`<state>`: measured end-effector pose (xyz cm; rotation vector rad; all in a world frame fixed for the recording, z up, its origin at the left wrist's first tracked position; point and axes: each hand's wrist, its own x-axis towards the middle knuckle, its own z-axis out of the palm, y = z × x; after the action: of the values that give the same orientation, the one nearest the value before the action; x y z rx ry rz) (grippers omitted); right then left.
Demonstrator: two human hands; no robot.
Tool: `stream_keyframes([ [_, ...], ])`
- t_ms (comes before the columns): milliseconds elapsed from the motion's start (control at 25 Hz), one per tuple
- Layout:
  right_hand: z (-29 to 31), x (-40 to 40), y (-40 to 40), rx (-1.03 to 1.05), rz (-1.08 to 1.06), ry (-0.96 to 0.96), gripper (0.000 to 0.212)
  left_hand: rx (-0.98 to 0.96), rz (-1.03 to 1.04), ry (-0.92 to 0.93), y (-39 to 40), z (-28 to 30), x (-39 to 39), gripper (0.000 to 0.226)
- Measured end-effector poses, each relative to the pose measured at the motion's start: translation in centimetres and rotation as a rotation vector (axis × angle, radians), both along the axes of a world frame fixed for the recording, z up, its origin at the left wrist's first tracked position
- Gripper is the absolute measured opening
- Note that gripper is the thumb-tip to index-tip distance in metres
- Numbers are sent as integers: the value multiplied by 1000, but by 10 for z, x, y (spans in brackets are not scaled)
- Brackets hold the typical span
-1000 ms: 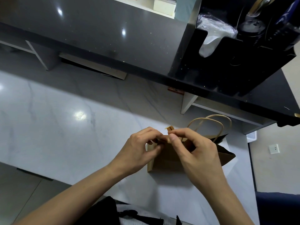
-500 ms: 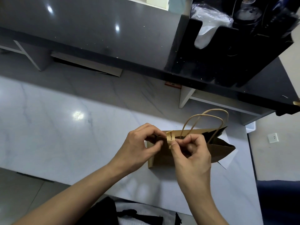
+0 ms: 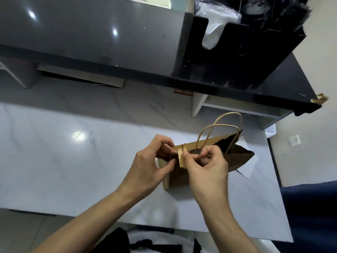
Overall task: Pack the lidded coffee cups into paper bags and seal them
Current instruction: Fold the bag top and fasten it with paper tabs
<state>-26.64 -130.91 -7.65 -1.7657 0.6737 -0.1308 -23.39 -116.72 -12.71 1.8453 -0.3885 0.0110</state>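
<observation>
Since a second ago, both hands have dropped a little and the sticker strip, then only a tab poking up between the fingertips, now lies folded over the top edge of the bag and runs down its near face.

Largest first: the pale marble counter [image 3: 73,152] carries everything, with a dark upper shelf [image 3: 91,33] and a black organizer [image 3: 246,70] behind it. A white paper sheet [image 3: 249,167] sticks out from under the bag's far end.

The brown paper bag [image 3: 237,157] stands upright near the right part of the counter, its twisted handles [image 3: 218,125] raised. Its left end is pressed flat so the strip can bridge both walls, while the right end gapes open and dark; no cup shows inside, so whether one is packed cannot be told.

The left hand [image 3: 147,168] pinches the bag's closed left end, probably to keep both walls together and the bag from sliding. The right hand [image 3: 206,170] has fingers curled, its thumb and forefinger on the strip, likely rubbing it down to make it stick. Both hands sit close together, nearly touching across the strip.

The sticker strip [image 3: 181,156], tan with dark print, straddles the rim. Sealing looks underway, not finished.
</observation>
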Motion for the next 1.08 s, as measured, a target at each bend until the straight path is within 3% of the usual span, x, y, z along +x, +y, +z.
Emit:
stream_keyframes([
  [400,11,6,-2,-175,77,145,31,165,-96,-262,7,-6,-2,49],
  [600,11,8,0,-198,81,168,32,268,-103,-335,10,-10,-1,32],
  [880,6,11,-1,-186,93,177,34,291,-110,-326,10,-8,-1,20],
  [1080,5,10,-3,-168,114,162,38,305,-97,-288,9,-7,-1,28],
])
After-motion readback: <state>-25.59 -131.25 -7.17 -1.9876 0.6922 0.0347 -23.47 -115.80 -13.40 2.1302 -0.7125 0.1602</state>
